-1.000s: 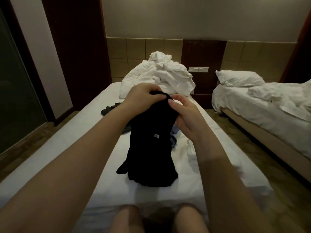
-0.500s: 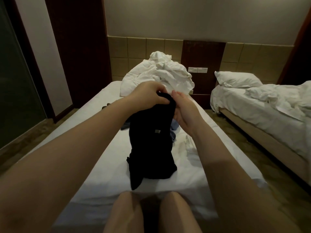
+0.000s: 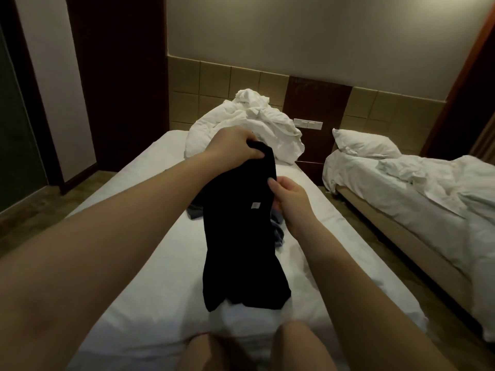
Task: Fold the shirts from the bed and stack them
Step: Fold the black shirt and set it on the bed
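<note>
Head view: the bed [image 3: 150, 263] catches the lower hem of a black shirt [image 3: 235, 250], raised above it, probably so it hangs straight for folding. The left hand [image 3: 233, 145] grips its top; the right hand [image 3: 290, 196] pinches its side edge.

Hotel-style bedroom, two single beds: near bed [image 3: 139, 263]; second bed [image 3: 401, 210], rumpled white duvet [image 3: 249, 129], pillow [image 3: 367, 145], tiled headboard wall [image 3: 214, 84], wall switch panel [image 3: 308, 123]

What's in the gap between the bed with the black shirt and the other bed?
Head view: just a strip of brown floor between the near bed and the other bed, with a dark bedside cabinet at its far end.
</note>
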